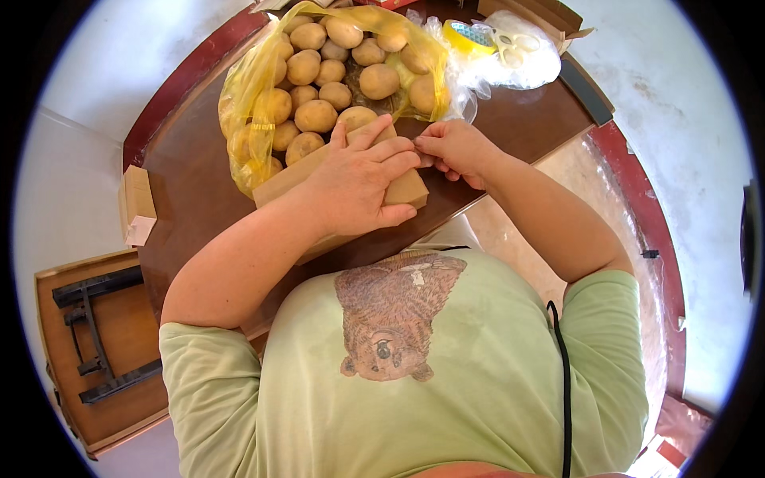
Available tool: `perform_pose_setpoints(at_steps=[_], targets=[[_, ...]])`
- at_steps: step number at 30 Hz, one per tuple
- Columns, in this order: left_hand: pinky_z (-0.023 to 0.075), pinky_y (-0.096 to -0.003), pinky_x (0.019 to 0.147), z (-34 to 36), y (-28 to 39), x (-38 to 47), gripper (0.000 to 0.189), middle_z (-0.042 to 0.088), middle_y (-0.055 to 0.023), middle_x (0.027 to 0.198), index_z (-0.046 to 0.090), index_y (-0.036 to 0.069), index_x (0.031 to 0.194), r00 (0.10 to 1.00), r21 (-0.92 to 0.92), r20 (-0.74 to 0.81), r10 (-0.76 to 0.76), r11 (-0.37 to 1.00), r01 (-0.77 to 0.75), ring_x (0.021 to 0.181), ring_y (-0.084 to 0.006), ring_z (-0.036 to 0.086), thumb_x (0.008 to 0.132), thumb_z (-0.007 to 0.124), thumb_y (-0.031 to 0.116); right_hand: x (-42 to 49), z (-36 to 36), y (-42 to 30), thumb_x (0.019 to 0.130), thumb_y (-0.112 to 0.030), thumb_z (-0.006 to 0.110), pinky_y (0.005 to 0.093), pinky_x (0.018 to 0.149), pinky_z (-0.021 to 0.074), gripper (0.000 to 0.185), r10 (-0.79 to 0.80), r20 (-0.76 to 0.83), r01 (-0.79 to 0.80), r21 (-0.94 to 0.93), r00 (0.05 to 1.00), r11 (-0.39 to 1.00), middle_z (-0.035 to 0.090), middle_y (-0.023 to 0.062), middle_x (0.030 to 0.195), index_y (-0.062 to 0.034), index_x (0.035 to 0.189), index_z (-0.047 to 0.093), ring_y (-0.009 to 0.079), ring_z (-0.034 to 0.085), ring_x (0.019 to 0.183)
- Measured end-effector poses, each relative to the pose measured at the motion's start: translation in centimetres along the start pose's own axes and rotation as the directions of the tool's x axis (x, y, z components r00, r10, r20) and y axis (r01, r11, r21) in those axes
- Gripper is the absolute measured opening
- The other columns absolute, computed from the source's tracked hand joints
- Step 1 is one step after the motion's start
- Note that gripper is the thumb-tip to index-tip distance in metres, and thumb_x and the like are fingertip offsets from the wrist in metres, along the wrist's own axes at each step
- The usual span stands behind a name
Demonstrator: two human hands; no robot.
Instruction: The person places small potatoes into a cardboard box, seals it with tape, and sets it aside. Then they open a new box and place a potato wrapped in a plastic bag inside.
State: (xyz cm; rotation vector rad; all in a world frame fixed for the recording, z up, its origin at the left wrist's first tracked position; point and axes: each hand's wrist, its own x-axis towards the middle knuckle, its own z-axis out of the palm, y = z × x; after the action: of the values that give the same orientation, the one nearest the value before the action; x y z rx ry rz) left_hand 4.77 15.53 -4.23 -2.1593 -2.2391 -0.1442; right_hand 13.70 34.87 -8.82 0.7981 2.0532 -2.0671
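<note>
Under my left hand (361, 185) is a long, narrow cardboard box (406, 190). My palm and spread fingers hold it down on the dark brown table, with the thumb along its near side. My right hand (457, 152) is at the box's right end, thumb and fingers pinched together. Whether something thin is between those fingertips cannot be made out. Just beyond the box, a yellow plastic bag (245, 113) lies wide open. Many potatoes (315, 115) fill it, and one potato (357, 118) sits right behind my left fingers.
Clear plastic wrapping (538, 66) lies at the back right, with a roll of yellow tape (469, 37) and light-handled scissors (515, 48) on it. Another small cardboard box (137, 206) is at the table's left edge. A wooden panel with black metal rails (95, 334) lies lower left.
</note>
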Motion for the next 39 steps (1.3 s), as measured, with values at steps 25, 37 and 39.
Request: perform_pose_setpoints(at_steps=[25, 37, 39], targets=[[0.0210, -0.0691, 0.108, -0.1, 0.0, -0.3, 0.062, 0.045, -0.0061, 0.140, 0.050, 0.014, 0.129, 1.000, -0.015, -0.005, -0.009, 1.000, 0.009, 0.142, -0.0346, 0.027, 0.080, 0.066, 0.048, 0.9, 2.1, 1.9, 0.089, -0.015, 0.059, 0.0436, 0.077, 0.0511, 0.018, -0.463, -0.029, 0.365, -0.573, 0.886, 0.734, 0.067, 0.0238, 0.092, 0.0013, 0.093, 0.065, 0.0394, 0.064, 0.090], [0.0220, -0.0692, 0.107, 0.3, -0.2, -0.5, 0.060, 0.046, -0.0073, 0.139, 0.050, 0.013, 0.126, 0.999, -0.023, -0.037, 0.005, 1.000, -0.006, 0.141, -0.0348, 0.028, 0.080, 0.065, 0.047, 1.6, 2.5, 2.5, 0.082, -0.013, 0.064, 0.0436, 0.075, 0.0520, 0.016, -0.513, 0.009, 0.425, -0.573, 0.858, 0.701, 0.067, 0.0232, 0.090, -0.0005, 0.092, 0.063, 0.0398, 0.065, 0.088], [0.0228, -0.0690, 0.106, 0.4, -0.3, -0.5, 0.059, 0.047, -0.0075, 0.138, 0.051, 0.012, 0.126, 0.999, -0.023, -0.048, 0.011, 1.000, -0.012, 0.141, -0.0349, 0.029, 0.080, 0.065, 0.047, 1.5, 2.5, 2.3, 0.082, -0.013, 0.065, 0.0435, 0.075, 0.0519, 0.016, -0.501, 0.013, 0.415, -0.578, 0.865, 0.703, 0.067, 0.0231, 0.090, -0.0005, 0.092, 0.063, 0.0397, 0.065, 0.089]])
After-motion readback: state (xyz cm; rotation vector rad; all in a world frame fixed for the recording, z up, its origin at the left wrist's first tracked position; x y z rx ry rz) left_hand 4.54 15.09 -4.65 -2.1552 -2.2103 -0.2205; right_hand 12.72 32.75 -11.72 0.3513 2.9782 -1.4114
